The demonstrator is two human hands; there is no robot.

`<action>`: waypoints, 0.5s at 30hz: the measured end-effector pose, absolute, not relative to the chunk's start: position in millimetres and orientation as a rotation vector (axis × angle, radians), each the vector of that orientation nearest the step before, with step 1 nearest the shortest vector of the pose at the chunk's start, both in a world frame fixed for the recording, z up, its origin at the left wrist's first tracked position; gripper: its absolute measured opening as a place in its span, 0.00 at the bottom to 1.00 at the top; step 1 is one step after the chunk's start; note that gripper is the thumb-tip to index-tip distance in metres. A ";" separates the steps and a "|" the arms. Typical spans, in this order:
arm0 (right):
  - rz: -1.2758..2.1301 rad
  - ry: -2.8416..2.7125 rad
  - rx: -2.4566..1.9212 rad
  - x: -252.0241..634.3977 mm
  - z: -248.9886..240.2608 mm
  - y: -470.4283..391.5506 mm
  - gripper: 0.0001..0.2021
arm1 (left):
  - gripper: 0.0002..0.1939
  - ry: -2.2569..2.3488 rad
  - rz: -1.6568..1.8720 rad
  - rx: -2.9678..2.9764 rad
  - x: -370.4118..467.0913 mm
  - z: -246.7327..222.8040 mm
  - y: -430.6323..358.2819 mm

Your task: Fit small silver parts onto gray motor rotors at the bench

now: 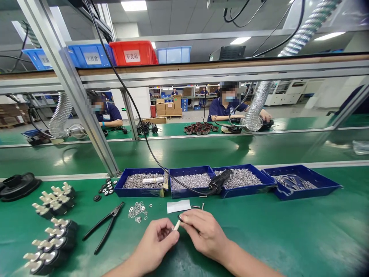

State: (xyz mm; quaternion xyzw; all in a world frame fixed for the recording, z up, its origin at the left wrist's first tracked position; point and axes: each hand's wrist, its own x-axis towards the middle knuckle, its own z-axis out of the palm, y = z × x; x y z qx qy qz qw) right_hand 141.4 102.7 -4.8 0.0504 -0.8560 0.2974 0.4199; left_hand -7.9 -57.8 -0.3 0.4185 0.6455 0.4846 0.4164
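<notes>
Near the front of the green bench, my left hand [157,242] is closed on the lower part of a slim white shaft [177,225]. My right hand [206,232] pinches a small black ring [180,218] at the shaft's upper end; whether the ring is around the shaft or only touching it I cannot tell. Just beyond lie a white paper strip [178,206] and a few loose screws [203,206]. To the left are a pile of metal clips [138,211] and black-handled pliers [106,225]. Black and white washers [108,187] lie farther back.
Blue trays of small metal parts [141,181] line the back, with a black-handled tool on a cable [220,181] across two. Black parts with white shafts [53,246] stand at left. Two co-workers [226,104] sit opposite. A metal post [72,84] rises at left.
</notes>
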 end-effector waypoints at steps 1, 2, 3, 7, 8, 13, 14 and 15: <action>0.830 -2.156 0.042 141.1 -5.3 98.7 0.04 | 0.27 1.797 1.191 1.198 -7.4 -0.9 -60.2; 0.930 -2.161 -0.054 140.3 -5.7 94.2 0.05 | 0.23 1.951 1.159 1.341 -6.9 -1.3 -62.8; 1.018 -2.160 -0.139 139.1 -5.8 89.9 0.07 | 0.20 2.059 1.129 1.466 -6.4 -1.5 -65.0; 0.985 -2.141 -0.154 135.5 -1.8 83.2 0.07 | 0.20 2.028 1.165 1.411 -8.0 3.1 -65.8; 0.910 -2.139 -0.083 136.8 -0.6 84.8 0.06 | 0.23 1.900 1.194 1.263 -8.7 6.0 -64.1; 0.529 -2.101 0.176 152.6 -17.5 105.9 0.18 | 0.41 1.296 1.255 0.671 -7.5 12.8 -54.5; 0.471 -2.117 0.183 152.8 -27.4 110.9 0.19 | 0.43 1.308 1.242 0.647 -8.1 8.0 -52.2; 0.447 -2.136 0.168 151.0 -38.2 114.8 0.18 | 0.44 1.369 1.223 0.711 -10.1 0.5 -49.7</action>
